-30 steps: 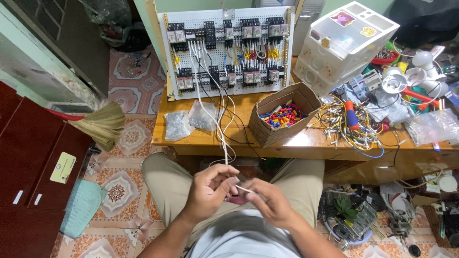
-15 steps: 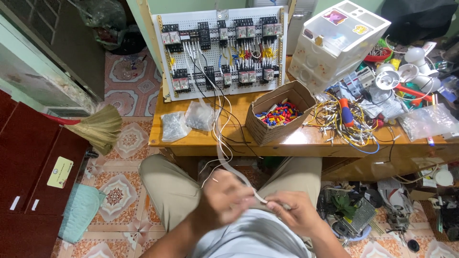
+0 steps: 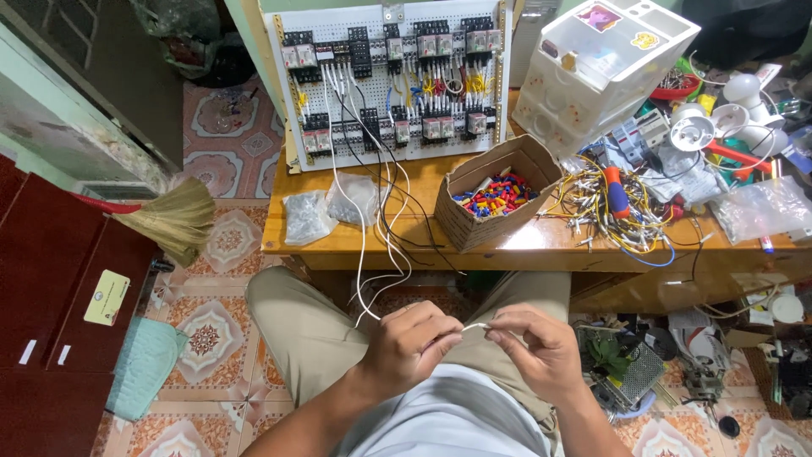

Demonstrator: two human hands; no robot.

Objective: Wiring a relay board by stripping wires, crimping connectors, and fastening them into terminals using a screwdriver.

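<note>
I sit at a low wooden table. My left hand and my right hand are close together over my lap, both pinching the free end of a white wire. The wire runs up from my fingers, over the table edge, to a white perforated panel fitted with relays and terminal blocks. Black wires hang from the same panel beside it. An open cardboard box of small coloured connectors stands on the table in front of me.
Two clear plastic bags lie at the table's left. A tangle of yellow wires and a screwdriver lies right of the box, with a white plastic drawer unit behind. A broom leans at left; clutter covers the floor at right.
My hands have stayed in my lap, working the white wire's end; half a second ago they were blurred in motion, and now they are steady with the wire end pinched between them.
</note>
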